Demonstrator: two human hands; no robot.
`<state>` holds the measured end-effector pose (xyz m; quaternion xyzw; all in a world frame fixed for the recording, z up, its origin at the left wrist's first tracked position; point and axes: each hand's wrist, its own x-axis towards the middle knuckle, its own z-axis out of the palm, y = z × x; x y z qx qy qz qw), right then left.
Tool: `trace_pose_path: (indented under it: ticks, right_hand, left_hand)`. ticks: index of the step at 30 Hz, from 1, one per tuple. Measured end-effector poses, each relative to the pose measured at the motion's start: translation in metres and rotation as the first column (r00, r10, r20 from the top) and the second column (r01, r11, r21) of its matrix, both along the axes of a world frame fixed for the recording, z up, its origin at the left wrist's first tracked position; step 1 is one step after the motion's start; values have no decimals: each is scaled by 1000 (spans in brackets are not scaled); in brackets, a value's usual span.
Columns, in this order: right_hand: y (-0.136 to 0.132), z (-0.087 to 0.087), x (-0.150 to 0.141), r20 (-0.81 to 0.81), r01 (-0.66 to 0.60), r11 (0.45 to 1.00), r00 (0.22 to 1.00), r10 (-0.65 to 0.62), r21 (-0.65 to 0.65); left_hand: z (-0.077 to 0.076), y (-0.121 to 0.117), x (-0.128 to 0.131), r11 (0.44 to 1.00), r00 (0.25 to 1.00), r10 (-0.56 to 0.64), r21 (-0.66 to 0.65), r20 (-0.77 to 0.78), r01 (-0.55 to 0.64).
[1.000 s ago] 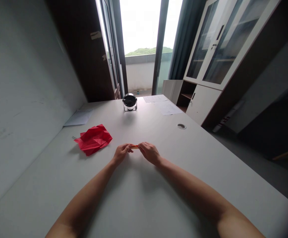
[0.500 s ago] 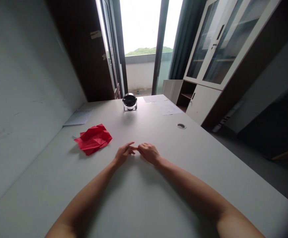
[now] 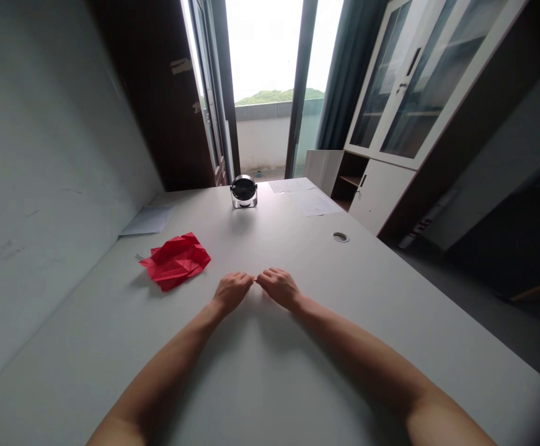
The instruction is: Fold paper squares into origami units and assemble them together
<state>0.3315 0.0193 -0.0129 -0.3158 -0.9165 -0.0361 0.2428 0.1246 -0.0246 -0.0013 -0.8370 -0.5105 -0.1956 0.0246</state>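
Note:
My left hand (image 3: pixel 231 291) and my right hand (image 3: pixel 279 287) rest knuckles-up on the white desk (image 3: pixel 260 378), near its middle. Their fingertips meet, and the fingers of both are curled in a pinch. What they pinch is almost wholly hidden now; earlier it showed as a small orange piece. A crumpled, creased sheet of red paper (image 3: pixel 177 260) lies on the desk to the left of my left hand, about a hand's width away.
A small round desk fan (image 3: pixel 243 191) stands at the far edge. White sheets lie at the back left (image 3: pixel 147 220) and back right (image 3: pixel 314 201). A cable hole (image 3: pixel 340 236) sits right of centre. A wall runs along the left; a glass-door cabinet (image 3: pixel 390 124) stands at the right.
The small orange piece seen between my fingertips one second ago is now covered. My left fingers opened briefly half a second ago and have curled shut again. Both hands stay in place.

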Motion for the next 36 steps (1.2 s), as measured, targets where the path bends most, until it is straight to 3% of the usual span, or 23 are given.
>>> trace_pose_path:
  ticks: [10,19,23,27,31,36]
  right_hand:
    - [1,-1,-2,57,8,1000,998,-6,-29]
    - [17,-1,9,-13,12,992,1000,-14,-122]
    - [21,2,17,-40,-12,988,999,6,-155]
    - [27,0,23,-87,-1,978,996,-18,-209]
    - [33,-5,27,-116,-25,966,993,-5,-256]
    - [34,-6,30,-178,-49,957,984,-3,-286]
  left_hand:
    - [-3,2,-2,999,999,-27,33,-41,28]
    - [-1,7,-14,997,997,78,26,10,-78]
    - [-6,9,-21,990,979,143,-9,142,-144]
    - [-10,12,-27,976,916,216,-73,339,-204]
    - [-11,15,-31,979,869,197,-141,454,-148]
    - [-13,15,-32,979,860,181,-175,477,-109]
